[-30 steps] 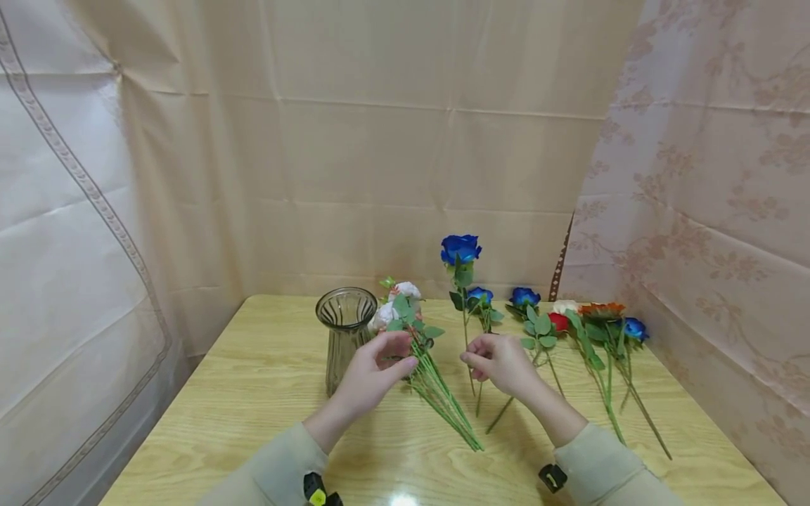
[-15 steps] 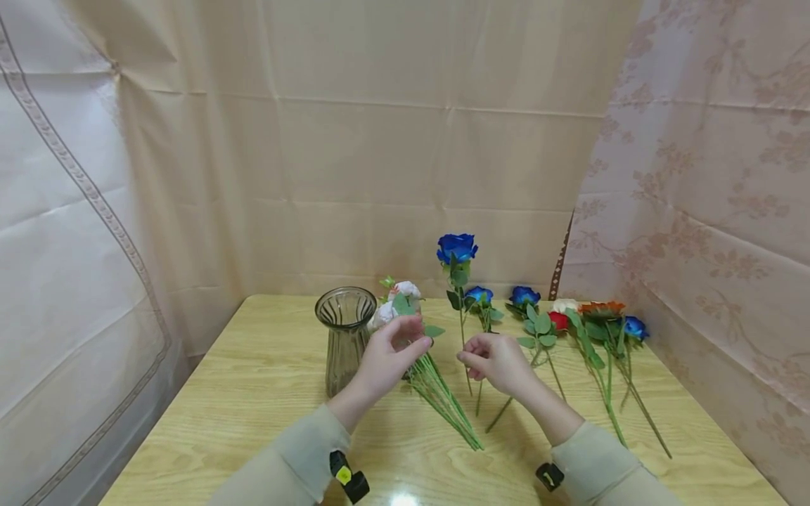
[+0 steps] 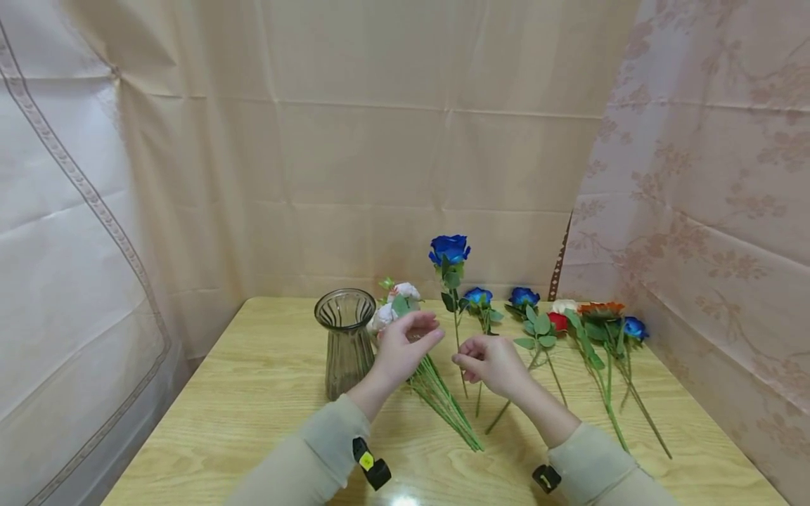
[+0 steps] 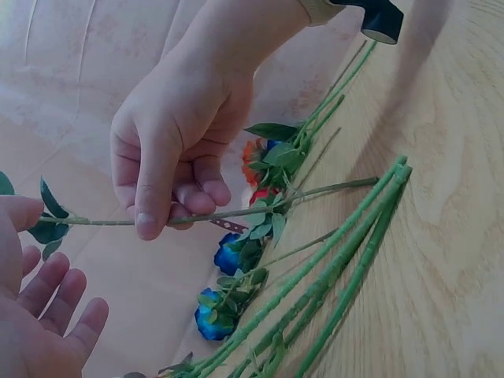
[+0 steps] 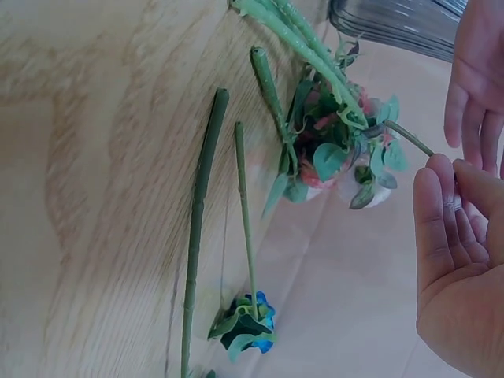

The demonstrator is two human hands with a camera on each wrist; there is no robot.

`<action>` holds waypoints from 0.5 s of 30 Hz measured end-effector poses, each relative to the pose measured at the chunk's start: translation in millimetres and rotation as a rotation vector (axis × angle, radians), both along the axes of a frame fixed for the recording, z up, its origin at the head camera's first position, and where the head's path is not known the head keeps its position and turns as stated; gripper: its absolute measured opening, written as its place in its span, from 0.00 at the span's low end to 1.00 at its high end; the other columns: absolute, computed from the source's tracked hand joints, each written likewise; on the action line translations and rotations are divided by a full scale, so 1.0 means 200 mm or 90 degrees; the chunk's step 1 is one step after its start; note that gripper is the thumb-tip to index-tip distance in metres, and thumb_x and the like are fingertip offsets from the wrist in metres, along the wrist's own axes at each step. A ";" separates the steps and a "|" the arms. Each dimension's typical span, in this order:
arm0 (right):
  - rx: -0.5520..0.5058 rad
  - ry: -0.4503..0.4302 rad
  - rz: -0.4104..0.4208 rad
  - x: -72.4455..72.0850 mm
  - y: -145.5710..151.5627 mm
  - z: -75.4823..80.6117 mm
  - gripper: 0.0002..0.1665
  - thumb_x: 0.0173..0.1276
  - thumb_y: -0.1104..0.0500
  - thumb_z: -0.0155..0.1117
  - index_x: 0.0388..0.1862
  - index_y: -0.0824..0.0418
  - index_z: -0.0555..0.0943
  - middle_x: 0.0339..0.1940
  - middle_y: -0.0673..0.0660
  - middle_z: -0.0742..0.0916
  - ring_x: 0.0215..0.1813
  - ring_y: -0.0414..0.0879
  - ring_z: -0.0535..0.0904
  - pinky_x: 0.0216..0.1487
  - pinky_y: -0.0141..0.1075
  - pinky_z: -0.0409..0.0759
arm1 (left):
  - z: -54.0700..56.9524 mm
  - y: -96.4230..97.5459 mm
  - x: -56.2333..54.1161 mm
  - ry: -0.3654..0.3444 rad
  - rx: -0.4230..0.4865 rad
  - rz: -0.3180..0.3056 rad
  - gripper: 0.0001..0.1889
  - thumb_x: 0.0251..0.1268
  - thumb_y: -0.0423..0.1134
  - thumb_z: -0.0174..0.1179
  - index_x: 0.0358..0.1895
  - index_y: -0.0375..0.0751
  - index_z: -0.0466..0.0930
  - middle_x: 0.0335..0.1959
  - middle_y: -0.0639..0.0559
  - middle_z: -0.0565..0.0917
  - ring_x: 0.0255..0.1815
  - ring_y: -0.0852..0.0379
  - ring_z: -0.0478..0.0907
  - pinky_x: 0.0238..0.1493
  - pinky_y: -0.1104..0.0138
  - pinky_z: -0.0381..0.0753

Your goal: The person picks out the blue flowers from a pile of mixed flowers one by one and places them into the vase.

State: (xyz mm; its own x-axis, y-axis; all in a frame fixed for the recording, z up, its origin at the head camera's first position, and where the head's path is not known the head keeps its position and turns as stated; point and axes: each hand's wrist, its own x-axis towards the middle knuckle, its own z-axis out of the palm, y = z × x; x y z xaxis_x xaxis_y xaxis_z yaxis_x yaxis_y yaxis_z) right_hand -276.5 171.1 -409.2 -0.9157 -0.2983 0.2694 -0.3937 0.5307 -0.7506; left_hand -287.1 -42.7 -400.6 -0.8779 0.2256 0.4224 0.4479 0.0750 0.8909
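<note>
My right hand (image 3: 496, 362) pinches the stem of an upright blue rose (image 3: 450, 250) between thumb and fingers. In the left wrist view that green stem (image 4: 102, 222) runs from the pinching fingers toward my left hand (image 4: 39, 299), whose fingers are spread and relaxed. In the head view the left hand (image 3: 408, 348) stands just left of the stem, in front of a bunch of white and pink flowers (image 3: 382, 318) lying on the table. The left hand hides part of that bunch. Beside it stands a ribbed smoky glass vase (image 3: 344, 365).
On the right of the wooden table (image 3: 240, 393) lie other blue roses (image 3: 524, 296), a red flower (image 3: 558, 322), a white flower (image 3: 565, 306) and an orange flower (image 3: 601, 310), their stems pointing forward. A beige curtain (image 3: 380, 154) hangs behind the table.
My left hand has moved right, from near the vase toward the rose's stem. My right hand has shifted slightly left with the blue rose.
</note>
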 end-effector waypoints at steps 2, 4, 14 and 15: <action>0.001 0.004 0.004 0.00 -0.01 -0.01 0.07 0.70 0.61 0.71 0.33 0.61 0.84 0.22 0.50 0.85 0.24 0.45 0.84 0.26 0.34 0.86 | 0.00 0.01 -0.01 -0.001 -0.004 0.003 0.17 0.71 0.42 0.67 0.58 0.39 0.82 0.50 0.48 0.86 0.52 0.54 0.82 0.53 0.61 0.82; 0.003 0.005 0.003 0.00 -0.01 -0.01 0.07 0.70 0.60 0.71 0.33 0.61 0.84 0.22 0.50 0.85 0.24 0.45 0.84 0.26 0.34 0.85 | 0.01 0.02 -0.01 0.000 -0.013 0.008 0.15 0.71 0.41 0.66 0.56 0.40 0.83 0.49 0.48 0.86 0.50 0.54 0.82 0.51 0.62 0.83; 0.000 0.006 0.010 0.00 -0.02 -0.01 0.06 0.71 0.60 0.70 0.34 0.61 0.84 0.22 0.50 0.86 0.24 0.44 0.84 0.26 0.35 0.86 | 0.01 0.07 -0.04 -0.015 -0.029 0.026 0.15 0.71 0.40 0.66 0.56 0.40 0.84 0.47 0.47 0.87 0.48 0.50 0.84 0.48 0.57 0.85; 0.000 0.004 0.010 -0.01 -0.02 -0.01 0.06 0.71 0.60 0.70 0.34 0.60 0.84 0.23 0.50 0.86 0.24 0.44 0.84 0.26 0.36 0.86 | 0.01 0.07 -0.04 -0.019 -0.030 0.023 0.15 0.71 0.41 0.66 0.56 0.40 0.84 0.47 0.48 0.87 0.48 0.51 0.84 0.48 0.58 0.85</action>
